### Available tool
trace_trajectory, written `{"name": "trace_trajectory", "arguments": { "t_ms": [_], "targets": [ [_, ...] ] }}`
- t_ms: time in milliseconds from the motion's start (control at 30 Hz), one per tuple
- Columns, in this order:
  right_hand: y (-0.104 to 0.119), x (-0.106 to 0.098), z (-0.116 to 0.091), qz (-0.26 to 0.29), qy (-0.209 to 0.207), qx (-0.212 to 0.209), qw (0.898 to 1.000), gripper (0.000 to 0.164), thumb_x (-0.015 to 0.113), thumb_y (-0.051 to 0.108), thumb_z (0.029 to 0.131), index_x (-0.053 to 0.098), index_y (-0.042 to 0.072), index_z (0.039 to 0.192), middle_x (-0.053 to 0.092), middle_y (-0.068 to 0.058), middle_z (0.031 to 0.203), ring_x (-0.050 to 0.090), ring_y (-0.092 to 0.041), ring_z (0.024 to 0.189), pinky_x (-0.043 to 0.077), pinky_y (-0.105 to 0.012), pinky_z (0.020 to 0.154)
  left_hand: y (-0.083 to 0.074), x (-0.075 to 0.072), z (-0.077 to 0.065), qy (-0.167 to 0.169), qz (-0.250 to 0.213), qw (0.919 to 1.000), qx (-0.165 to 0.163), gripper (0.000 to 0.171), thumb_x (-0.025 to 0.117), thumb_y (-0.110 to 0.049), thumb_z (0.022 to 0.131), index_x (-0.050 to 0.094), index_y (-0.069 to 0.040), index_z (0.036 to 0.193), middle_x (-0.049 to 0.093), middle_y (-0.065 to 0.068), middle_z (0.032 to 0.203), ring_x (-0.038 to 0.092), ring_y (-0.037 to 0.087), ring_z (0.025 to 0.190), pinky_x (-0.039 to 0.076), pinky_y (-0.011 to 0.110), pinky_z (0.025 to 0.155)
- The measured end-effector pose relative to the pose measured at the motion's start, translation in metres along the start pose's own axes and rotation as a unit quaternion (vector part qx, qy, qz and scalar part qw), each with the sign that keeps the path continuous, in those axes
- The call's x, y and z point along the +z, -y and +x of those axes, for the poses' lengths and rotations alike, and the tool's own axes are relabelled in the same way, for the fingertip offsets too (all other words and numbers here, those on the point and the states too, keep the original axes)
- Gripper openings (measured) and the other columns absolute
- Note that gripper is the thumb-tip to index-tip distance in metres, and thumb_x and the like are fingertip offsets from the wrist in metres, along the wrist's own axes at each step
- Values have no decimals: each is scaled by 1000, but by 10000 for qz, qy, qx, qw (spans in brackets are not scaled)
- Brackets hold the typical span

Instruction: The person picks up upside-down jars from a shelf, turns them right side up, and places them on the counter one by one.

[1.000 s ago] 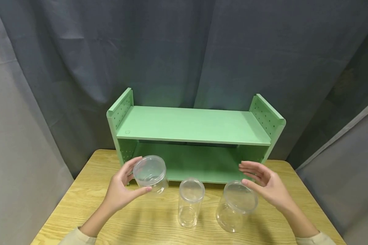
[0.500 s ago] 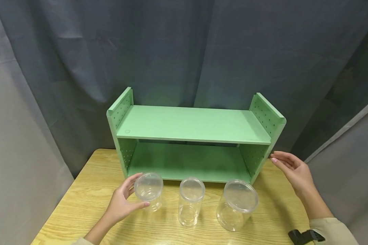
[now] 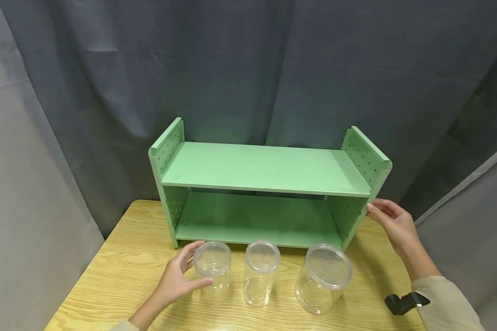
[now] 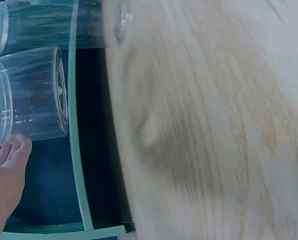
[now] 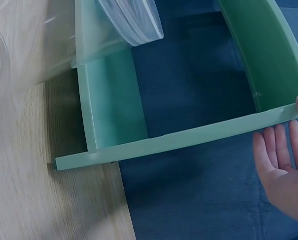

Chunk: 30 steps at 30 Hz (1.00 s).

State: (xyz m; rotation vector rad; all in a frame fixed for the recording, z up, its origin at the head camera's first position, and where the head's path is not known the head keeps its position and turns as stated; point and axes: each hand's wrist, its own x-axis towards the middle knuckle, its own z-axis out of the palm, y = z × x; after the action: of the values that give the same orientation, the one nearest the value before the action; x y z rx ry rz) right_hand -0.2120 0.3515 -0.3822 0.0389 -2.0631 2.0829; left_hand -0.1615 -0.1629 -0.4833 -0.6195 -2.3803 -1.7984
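My left hand (image 3: 180,278) holds a short clear lidded jar (image 3: 212,264), thumb on its near side and fingers round its far side. That jar's base (image 4: 61,90) shows in the left wrist view, close to the lower shelf's front edge. At the green two-tier shelf (image 3: 265,170), my right hand (image 3: 397,225) grips the front edge of the right side panel (image 5: 173,141). Its thumb lies on the edge, its fingers against the outer face. Between the hands stand a tall narrow clear jar (image 3: 260,276) and a wide clear jar (image 3: 323,278), both upright and lidded.
The wooden table (image 3: 120,248) carries the shelf near its back edge, with the jars in a row before it. A dark grey curtain (image 3: 232,69) hangs behind, and paler curtains (image 3: 37,161) close the sides. A black device (image 3: 406,304) is on the right sleeve.
My left hand has brought the short jar down, level with the other two. From beside the wide jar, my right hand has moved right and taken hold of the shelf's side panel.
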Motion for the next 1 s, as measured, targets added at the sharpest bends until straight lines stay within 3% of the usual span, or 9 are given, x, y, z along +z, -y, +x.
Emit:
{"name": "trace_trajectory", "arguments": {
  "t_ms": [167, 400, 633, 767, 1000],
  "targets": [
    [0, -1, 4, 73, -72, 165, 9998, 10, 65, 13, 91, 62, 19, 98, 64, 14, 88, 66, 2, 79, 56, -9, 73, 9, 2, 8, 97, 37, 9997, -239, 86, 88, -21, 66, 44, -10, 139, 51, 13, 139, 48, 32, 131, 46, 40, 107],
    [-8, -3, 3, 8, 136, 534, 9985, 8, 61, 20, 95, 60, 24, 101, 64, 18, 93, 64, 6, 86, 53, -5, 79, 22, 5, 10, 148, 176, 9973, -697, 89, 90, -22, 63, 44, -12, 139, 51, 13, 140, 47, 36, 132, 44, 43, 109],
    [-14, -1, 0, -49, 251, 661, 9975, 9, 58, 21, 96, 56, 24, 105, 63, 19, 95, 64, 8, 89, 51, -4, 80, 35, 7, 5, 210, 526, 9948, -841, 90, 91, -19, 60, 44, -7, 136, 53, 15, 136, 49, 40, 128, 46, 47, 106],
    [-13, 0, -1, 21, 246, 667, 9975, 9, 58, 21, 96, 56, 23, 105, 62, 18, 95, 63, 7, 89, 52, -4, 80, 40, 7, 0, 378, 452, 9952, -788, 89, 92, -18, 59, 45, -6, 135, 54, 16, 134, 50, 40, 126, 47, 45, 106],
    [-13, 0, -3, 185, 163, 667, 9975, 8, 59, 19, 96, 60, 25, 99, 64, 17, 93, 65, 6, 87, 53, -5, 80, 46, 2, -7, 666, 612, 9955, -296, 93, 91, -20, 59, 41, -1, 135, 53, 18, 132, 52, 41, 123, 51, 47, 101]
  ]
}}
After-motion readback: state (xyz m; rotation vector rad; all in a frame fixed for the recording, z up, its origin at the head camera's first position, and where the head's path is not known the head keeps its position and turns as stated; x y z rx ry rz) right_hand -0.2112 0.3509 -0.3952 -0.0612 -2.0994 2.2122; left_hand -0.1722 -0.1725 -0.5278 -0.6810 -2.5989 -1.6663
